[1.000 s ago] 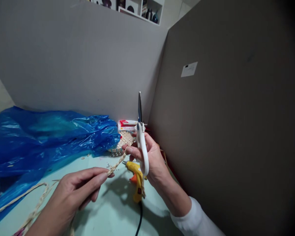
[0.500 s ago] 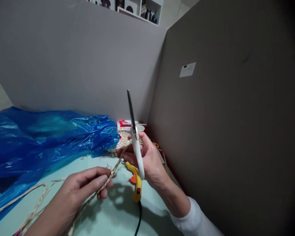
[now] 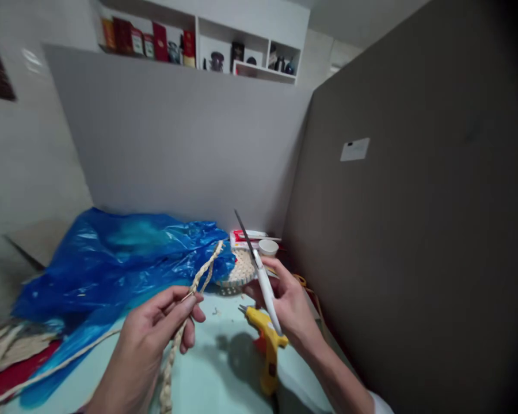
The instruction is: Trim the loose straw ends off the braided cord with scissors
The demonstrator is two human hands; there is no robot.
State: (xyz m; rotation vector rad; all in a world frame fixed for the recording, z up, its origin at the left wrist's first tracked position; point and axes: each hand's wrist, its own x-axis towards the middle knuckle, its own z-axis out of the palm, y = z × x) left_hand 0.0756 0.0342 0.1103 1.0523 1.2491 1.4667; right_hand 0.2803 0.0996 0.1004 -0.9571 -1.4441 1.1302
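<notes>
My left hand (image 3: 153,328) pinches a pale braided straw cord (image 3: 207,266) between thumb and fingers. Above the fingers the cord stands up in a narrow bend, and a thicker braid hangs below the hand. To the right, my right hand (image 3: 297,305) is closed round scissors (image 3: 264,282) with white handles, the dark blades pointing up and away. Its fingers are partly hidden behind the handle, and it is apart from the cord. Beneath it a yellow hot glue gun (image 3: 271,351) with an orange trigger rests on the pale green tabletop (image 3: 216,368).
A crumpled blue plastic bag (image 3: 133,253) covers the back left. Behind my hands are a round woven piece (image 3: 243,265), a white bowl (image 3: 268,248) and a red-and-white packet (image 3: 238,237). Grey panels (image 3: 190,138) stand behind and at the right. Another strand (image 3: 69,365) trails left.
My right hand, with the scissors, has come away from the cord, which its fingers touched before. The cord's upper part now stands free above my left hand. The view has tilted up and left.
</notes>
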